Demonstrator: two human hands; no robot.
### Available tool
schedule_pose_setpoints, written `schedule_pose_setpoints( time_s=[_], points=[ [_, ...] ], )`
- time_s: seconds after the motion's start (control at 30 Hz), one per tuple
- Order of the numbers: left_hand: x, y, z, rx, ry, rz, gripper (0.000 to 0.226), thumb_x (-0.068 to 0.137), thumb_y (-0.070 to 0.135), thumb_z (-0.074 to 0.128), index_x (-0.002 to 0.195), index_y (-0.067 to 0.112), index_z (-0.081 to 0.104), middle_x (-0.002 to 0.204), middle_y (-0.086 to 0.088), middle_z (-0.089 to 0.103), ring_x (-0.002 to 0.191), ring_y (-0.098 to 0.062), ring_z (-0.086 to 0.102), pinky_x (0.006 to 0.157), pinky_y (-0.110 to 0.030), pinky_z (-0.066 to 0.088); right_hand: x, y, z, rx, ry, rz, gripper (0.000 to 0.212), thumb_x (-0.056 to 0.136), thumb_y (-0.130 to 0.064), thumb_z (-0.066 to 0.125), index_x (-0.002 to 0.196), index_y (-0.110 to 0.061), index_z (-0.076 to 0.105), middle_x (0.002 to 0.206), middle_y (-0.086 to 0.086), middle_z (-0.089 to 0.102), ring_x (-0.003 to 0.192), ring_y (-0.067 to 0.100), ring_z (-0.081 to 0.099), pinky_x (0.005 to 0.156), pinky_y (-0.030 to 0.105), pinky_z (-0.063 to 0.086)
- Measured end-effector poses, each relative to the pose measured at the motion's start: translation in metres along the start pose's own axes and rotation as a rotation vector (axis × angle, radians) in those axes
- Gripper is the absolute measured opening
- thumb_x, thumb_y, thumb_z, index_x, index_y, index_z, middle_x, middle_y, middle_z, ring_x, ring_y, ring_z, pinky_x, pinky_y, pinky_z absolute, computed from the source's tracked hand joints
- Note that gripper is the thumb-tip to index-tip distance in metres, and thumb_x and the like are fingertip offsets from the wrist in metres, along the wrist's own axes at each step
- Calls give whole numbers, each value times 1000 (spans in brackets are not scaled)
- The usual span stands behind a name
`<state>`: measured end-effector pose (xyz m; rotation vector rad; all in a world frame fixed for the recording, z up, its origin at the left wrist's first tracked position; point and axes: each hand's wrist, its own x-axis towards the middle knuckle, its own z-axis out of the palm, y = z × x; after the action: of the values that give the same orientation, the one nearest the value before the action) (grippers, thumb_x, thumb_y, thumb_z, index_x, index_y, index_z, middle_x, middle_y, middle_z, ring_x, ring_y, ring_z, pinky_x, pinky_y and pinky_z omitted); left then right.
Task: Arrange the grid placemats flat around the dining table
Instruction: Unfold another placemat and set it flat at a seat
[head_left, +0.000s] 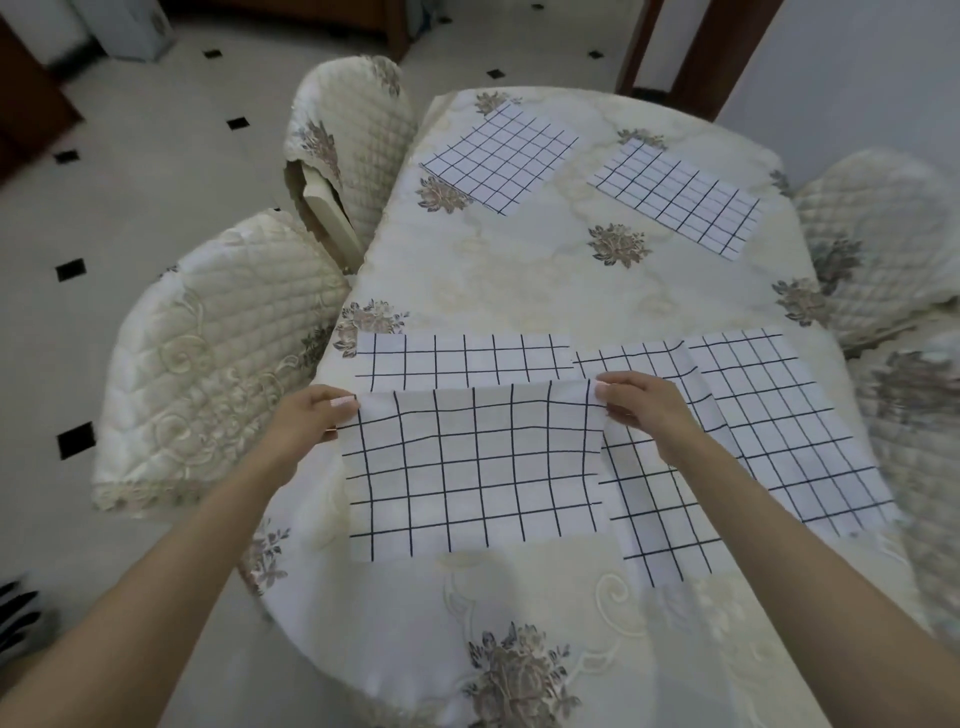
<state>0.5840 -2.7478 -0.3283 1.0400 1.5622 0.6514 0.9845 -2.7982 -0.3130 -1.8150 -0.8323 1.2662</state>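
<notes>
Pinching the two far corners of one grid placemat (475, 470), the person holds it just above the near part of the dining table (524, 291). The left hand (311, 421) grips the left corner with thumb on top and fingers curled under; the right hand (641, 402) pinches the right corner the same way. The held mat's far edge is lifted and slightly wavy, while its near part lies on the floral tablecloth (519, 613).

Six placemats can be counted. Beyond the held one lies a second mat (462, 358), its near half hidden behind the raised edge. To the right are two overlapping mats: one (654, 509) partly covered by the right forearm, with a rippled far edge, and another (789, 426) lying over its right side and reaching the table's right edge. Two more lie flat and apart at the far end, a far left mat (501, 156) and a far right mat (678, 200).

Four quilted chair covers show: two on the left, a near left chair (208, 364) and a far left chair (348, 145), and two on the right, a right chair (872, 234) and a near right chair (914, 467), the last one cut off by the frame and blurred. The tiled floor (130, 182) carries small black diamonds.
</notes>
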Motion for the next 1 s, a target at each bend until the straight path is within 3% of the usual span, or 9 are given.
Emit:
schedule_pose_setpoints(
  time_s=[0.33, 0.47, 0.57, 0.6, 0.67, 0.73, 0.8, 0.93, 1.0],
  points=[
    [-95, 60, -33, 13, -94, 325, 12, 76, -3, 72, 78, 9, 72, 71, 3, 75, 67, 0, 68, 66, -7, 50, -94, -49, -38, 46, -62, -141, 29, 76, -7, 77, 104, -12, 72, 62, -7, 56, 74, 7, 65, 82, 21, 57],
    [-127, 72, -43, -18, -143, 398, 12, 60, 22, 81, 70, 22, 75, 72, 6, 74, 67, -1, 67, 65, -6, 49, -123, -55, -50, 35, -91, -141, 30, 75, -4, 77, 102, -13, 72, 56, -10, 53, 70, 9, 63, 80, 23, 56],
    [-136, 74, -50, 9, -150, 430, 46, 43, 55, 89, 70, 22, 74, 74, 9, 72, 69, 1, 65, 67, -6, 48, -135, -61, -55, -8, -112, -149, 31, 73, 1, 77, 100, -14, 73, 61, -7, 53, 62, 4, 60, 65, 15, 54],
    [-136, 74, -51, 16, -139, 435, 43, 45, 55, 88, 69, 23, 74, 80, 10, 72, 75, 3, 65, 68, -4, 47, -137, -63, -55, -33, -112, -149, 31, 73, 3, 76, 100, -14, 73, 64, -5, 53, 60, 4, 59, 63, 13, 52],
    [-134, 74, -50, 26, -123, 443, 11, 63, 29, 83, 65, 26, 73, 105, 10, 69, 101, 2, 62, 75, -5, 46, -139, -65, -54, -81, -114, -135, 29, 75, 3, 76, 99, -12, 74, 71, 0, 52, 64, 9, 58, 63, 13, 52],
    [-130, 72, -49, 69, -98, 464, 13, 70, 11, 73, 67, 23, 72, 129, 9, 59, 120, -2, 54, 87, -14, 45, -140, -65, -53, -93, -121, -106, 21, 76, 1, 75, 95, -9, 75, 76, 6, 58, 74, 15, 60, 65, 16, 55],
    [-129, 74, -51, 70, -94, 455, 9, 69, 15, 72, 76, 12, 68, 139, 10, 53, 125, -5, 51, 98, -26, 42, -142, -66, -53, -92, -122, -101, 10, 79, -3, 75, 88, -7, 75, 81, 1, 70, 81, 15, 65, 70, 19, 56],
    [-138, 83, -57, 17, -184, 451, 49, 54, 59, 84, 76, 19, 64, 119, 7, 70, 103, -8, 68, 86, -26, 52, -154, -70, -61, -127, -168, -187, 8, 80, -14, 74, 87, -9, 73, 87, -5, 73, 83, 8, 65, 83, 22, 50],
    [-142, 85, -58, -13, -230, 421, 61, 48, 66, 83, 80, 18, 61, 96, 4, 75, 87, -13, 71, 73, -25, 57, -160, -72, -63, -87, -218, -209, 19, 79, -18, 71, 94, -6, 70, 100, -2, 74, 91, 7, 67, 90, 23, 51]
  ],
)
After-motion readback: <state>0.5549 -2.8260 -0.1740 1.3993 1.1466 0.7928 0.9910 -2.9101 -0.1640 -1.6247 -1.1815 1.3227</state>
